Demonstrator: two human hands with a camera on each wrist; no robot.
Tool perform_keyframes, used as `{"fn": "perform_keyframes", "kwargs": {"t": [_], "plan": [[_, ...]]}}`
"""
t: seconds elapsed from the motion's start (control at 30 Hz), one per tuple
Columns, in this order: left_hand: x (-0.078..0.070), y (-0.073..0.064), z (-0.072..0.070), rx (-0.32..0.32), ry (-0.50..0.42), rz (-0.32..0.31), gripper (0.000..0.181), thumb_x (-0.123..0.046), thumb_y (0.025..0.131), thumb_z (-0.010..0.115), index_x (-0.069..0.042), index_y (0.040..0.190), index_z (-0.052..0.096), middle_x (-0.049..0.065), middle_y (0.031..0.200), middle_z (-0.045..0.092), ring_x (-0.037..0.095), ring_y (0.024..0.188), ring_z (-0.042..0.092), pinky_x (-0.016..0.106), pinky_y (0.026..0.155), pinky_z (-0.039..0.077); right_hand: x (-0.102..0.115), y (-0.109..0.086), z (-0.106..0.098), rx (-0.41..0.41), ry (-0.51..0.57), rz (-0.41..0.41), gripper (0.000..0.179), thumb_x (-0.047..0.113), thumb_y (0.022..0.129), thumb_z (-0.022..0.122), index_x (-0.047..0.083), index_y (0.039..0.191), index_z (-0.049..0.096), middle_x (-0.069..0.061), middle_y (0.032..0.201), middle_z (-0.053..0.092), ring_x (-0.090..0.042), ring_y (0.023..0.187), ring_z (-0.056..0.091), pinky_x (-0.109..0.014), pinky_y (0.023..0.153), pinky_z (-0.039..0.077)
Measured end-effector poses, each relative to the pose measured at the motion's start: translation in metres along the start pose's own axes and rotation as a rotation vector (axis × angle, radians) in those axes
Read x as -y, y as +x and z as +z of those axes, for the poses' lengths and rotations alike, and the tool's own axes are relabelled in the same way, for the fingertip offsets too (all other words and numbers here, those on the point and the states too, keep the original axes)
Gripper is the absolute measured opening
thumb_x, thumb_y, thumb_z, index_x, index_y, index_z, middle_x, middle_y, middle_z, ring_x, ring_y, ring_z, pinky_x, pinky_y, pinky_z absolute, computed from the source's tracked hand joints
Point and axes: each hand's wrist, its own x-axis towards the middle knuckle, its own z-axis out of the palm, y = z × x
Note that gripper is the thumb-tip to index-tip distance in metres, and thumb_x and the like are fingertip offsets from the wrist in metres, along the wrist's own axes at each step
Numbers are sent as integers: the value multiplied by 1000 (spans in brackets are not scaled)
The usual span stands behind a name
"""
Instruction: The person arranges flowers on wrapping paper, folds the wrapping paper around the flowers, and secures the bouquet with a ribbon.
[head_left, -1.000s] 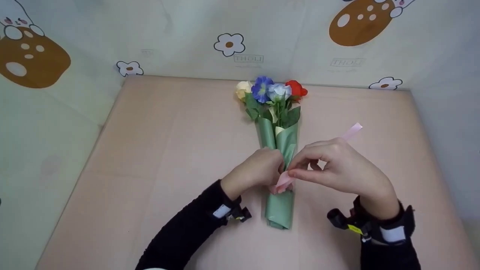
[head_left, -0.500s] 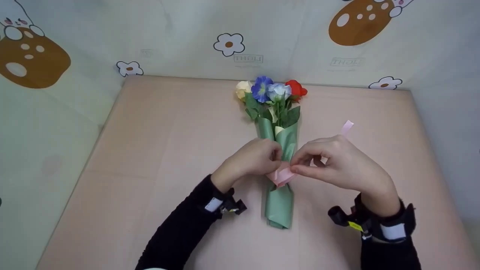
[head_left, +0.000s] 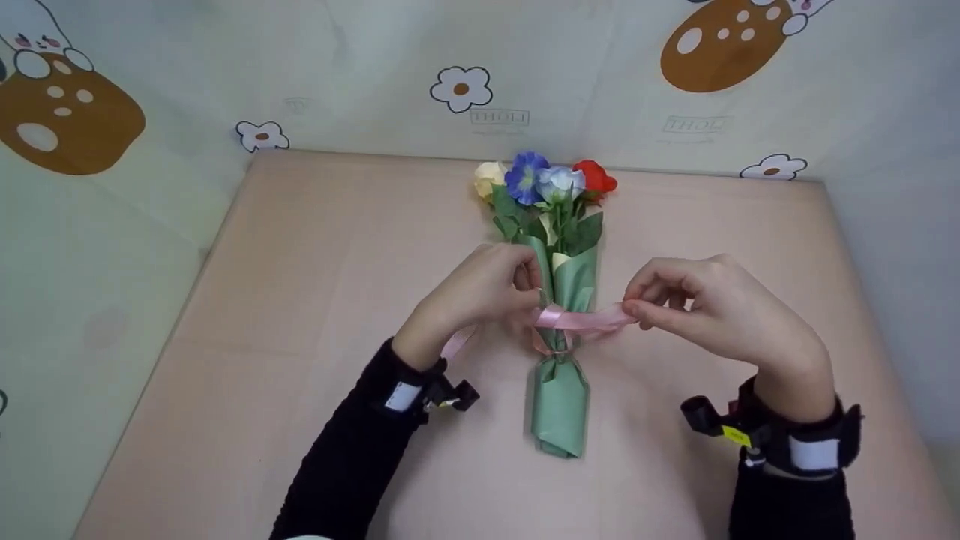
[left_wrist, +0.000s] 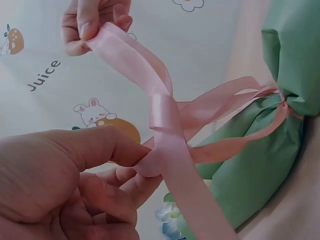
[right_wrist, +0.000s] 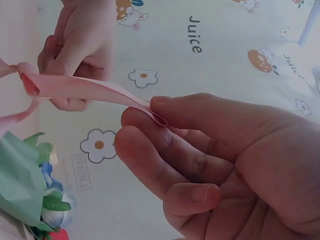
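A bouquet lies on the table, its flowers (head_left: 559, 184) cream, blue, pale blue and red, its stems wrapped in green paper (head_left: 561, 412). Pink ribbon (head_left: 581, 320) cinches the wrap around its middle and rises toward both hands. My left hand (head_left: 491, 281) pinches one ribbon loop between thumb and fingers, left of the bouquet. On the right, my right hand (head_left: 697, 304) pinches the folded end of another loop, stretched sideways. In the left wrist view a loose knot (left_wrist: 164, 110) of ribbon sits between the hands, and a tail hangs below it.
The pinkish table top (head_left: 322, 247) spreads around the bouquet. Behind it stands a pale backdrop (head_left: 360, 67) printed with flowers and brown spotted shapes. Black wrist cameras (head_left: 450, 394) are strapped over the dark sleeves.
Both hands have moved apart and up the bouquet, the left leftward and the right rightward. The ribbon between them is drawn out into loops, and the cinched wrap now shows below.
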Motion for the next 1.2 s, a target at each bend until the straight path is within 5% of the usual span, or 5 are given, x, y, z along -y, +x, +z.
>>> {"fn": "perform_keyframes", "kwargs": {"t": [0.23,0.43,0.77,1.03,1.2], "plan": [[9,-6,-18,10,60,53,8,-7,96,76,-7,93,84,2,83,74,15,76,62,30,73,51,-16,-5,-11,26,-10,114,16,7,98,83,16,112,83,16,87,77,-5,72,70,-20,62,53],[17,-18,-31,33,20,-29,8,-9,95,78,-8,88,80,0,81,69,13,69,58,29,66,48,-28,-5,-11,70,5,157,14,7,99,82,15,111,85,12,88,78,-7,73,70,-22,61,54],[24,-27,-26,60,-88,-203,11,-11,104,66,-4,96,70,4,82,77,27,71,77,27,60,57,-44,-16,-4,157,22,239,5,10,101,80,14,105,82,9,83,74,-9,72,68,-24,63,56],[42,-33,-21,99,-69,-218,10,-4,101,68,-3,91,72,9,77,77,32,71,78,24,56,55,-58,-37,-4,129,131,187,13,-2,103,71,11,103,73,7,81,73,-16,70,70,-22,64,56],[49,-39,-21,144,-65,-240,9,-2,102,69,-2,93,71,12,74,77,38,73,79,28,59,59,-65,-52,-6,142,164,230,21,-8,104,61,11,98,68,6,76,72,-18,69,70,-22,64,52]]}}
